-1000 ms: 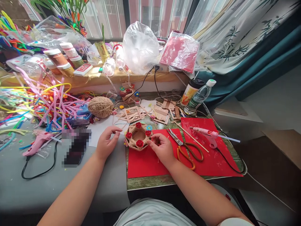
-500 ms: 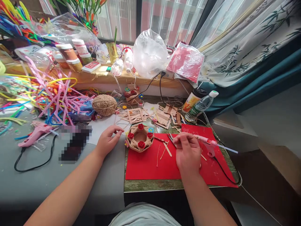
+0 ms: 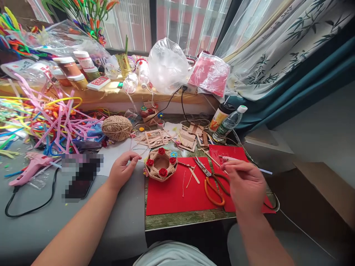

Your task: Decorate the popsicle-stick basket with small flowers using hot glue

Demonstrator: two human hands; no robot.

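My left hand [image 3: 123, 169] rests on the grey mat by the white paper, thumb and forefinger pinched together. What lies between its fingertips, if anything, is too small to make out. Just right of it sits an octagonal craft-stick and twine box [image 3: 161, 166] with red roses and a blue flower on top. My right hand [image 3: 246, 181] hovers over the right part of the red paper [image 3: 177, 201], its fingers pressed together. It hides most of a pink glue gun [image 3: 231, 159]. Scissors with orange handles [image 3: 213, 190] lie left of that hand, beside a small craft stick [image 3: 195, 175].
A second pink glue gun [image 3: 33, 166] and a phone [image 3: 83, 181] lie at left. Behind are a twine ball [image 3: 117, 128], loose craft sticks [image 3: 154, 138] and a water bottle [image 3: 229, 125]. Pink pipe cleaners [image 3: 59, 118] pile up at back left.
My right hand has moved right, uncovering the scissors and now covering most of the glue gun. My left hand stays beside the box. The view has shifted slightly.
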